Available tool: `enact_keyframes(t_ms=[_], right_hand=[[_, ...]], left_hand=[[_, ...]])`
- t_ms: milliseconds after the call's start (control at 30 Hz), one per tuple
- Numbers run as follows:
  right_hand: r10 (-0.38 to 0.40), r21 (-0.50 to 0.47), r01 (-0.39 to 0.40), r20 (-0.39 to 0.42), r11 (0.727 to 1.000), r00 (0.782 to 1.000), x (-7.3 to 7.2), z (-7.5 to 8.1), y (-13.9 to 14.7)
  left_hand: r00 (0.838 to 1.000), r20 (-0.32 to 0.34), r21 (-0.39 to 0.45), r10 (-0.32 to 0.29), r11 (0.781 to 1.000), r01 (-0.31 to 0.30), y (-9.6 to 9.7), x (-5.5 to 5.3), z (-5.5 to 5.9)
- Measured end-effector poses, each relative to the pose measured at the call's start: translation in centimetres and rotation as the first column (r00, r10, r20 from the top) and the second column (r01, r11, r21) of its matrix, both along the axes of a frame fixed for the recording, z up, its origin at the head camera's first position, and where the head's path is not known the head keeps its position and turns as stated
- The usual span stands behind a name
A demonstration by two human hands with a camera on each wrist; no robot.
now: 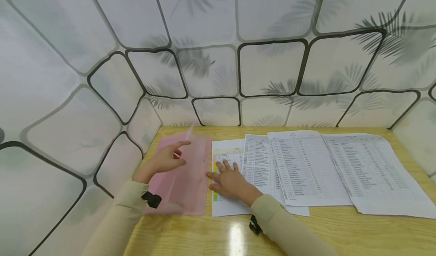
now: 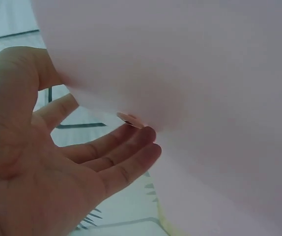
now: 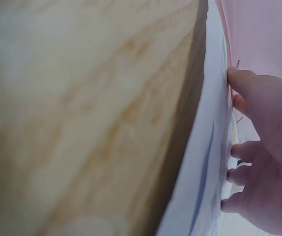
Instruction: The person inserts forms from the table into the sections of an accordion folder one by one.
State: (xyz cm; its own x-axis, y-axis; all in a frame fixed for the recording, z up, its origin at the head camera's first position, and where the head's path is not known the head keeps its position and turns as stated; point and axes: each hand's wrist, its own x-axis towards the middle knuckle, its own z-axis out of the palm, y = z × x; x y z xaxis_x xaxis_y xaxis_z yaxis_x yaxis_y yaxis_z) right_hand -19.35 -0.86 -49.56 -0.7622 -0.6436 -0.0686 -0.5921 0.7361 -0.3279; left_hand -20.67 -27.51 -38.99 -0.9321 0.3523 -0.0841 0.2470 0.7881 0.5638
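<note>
A pink folder [image 1: 190,184] lies at the left of the table, its thin cover partly raised and blurred. My left hand [image 1: 167,157] is at this cover with fingers extended. In the left wrist view, the pink sheet [image 2: 205,73] hides the thumb and index fingertips, while other fingertips touch its edge beside a small pale tab [image 2: 130,120]. My right hand [image 1: 229,180] rests spread on a printed sheet [image 1: 228,208] with a yellow-green strip at its left side. In the right wrist view, the right fingertips [image 3: 235,202] press on the paper's face.
To the right lie several overlapping printed sheets, among them a middle list [image 1: 313,172] and a far-right list [image 1: 381,172]. The wooden table [image 1: 190,235] ends at a patterned wall covering [image 1: 272,69] behind and on the left.
</note>
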Motion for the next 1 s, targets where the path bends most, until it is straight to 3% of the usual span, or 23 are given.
enact_keyframes(t_ms=[167,267,400,567,667,1000], right_hand=[[0.006,-0.003,-0.006,-0.001,1.0,1.0,-0.1,-0.2,0.1],[0.005,0.0,-0.005,0.0,1.0,1.0,0.0,-0.3,0.2],[0.002,0.004,-0.002,0.0,1.0,1.0,0.0,-0.3,0.2],[0.004,0.006,-0.004,-0.003,1.0,1.0,-0.1,-0.3,0.1],[0.01,0.005,-0.01,-0.012,1.0,1.0,-0.1,-0.3,0.1],[0.013,0.021,-0.012,-0.03,1.0,0.999,-0.1,-0.2,0.2]], left_hand=[[0.998,0.0,0.109,0.06,0.992,-0.06,-0.8,0.2,-0.6],[0.995,-0.023,0.207,0.093,0.975,-0.086,-1.1,0.5,-0.8],[0.988,-0.043,0.322,0.15,0.938,-0.128,-1.9,0.8,-1.0],[0.975,0.016,0.445,0.223,0.872,-0.206,-2.8,0.9,-1.3],[0.971,0.032,0.482,0.237,0.847,-0.223,-3.1,0.9,-1.4],[0.964,0.08,0.51,0.252,0.821,-0.257,-2.9,0.7,-1.5]])
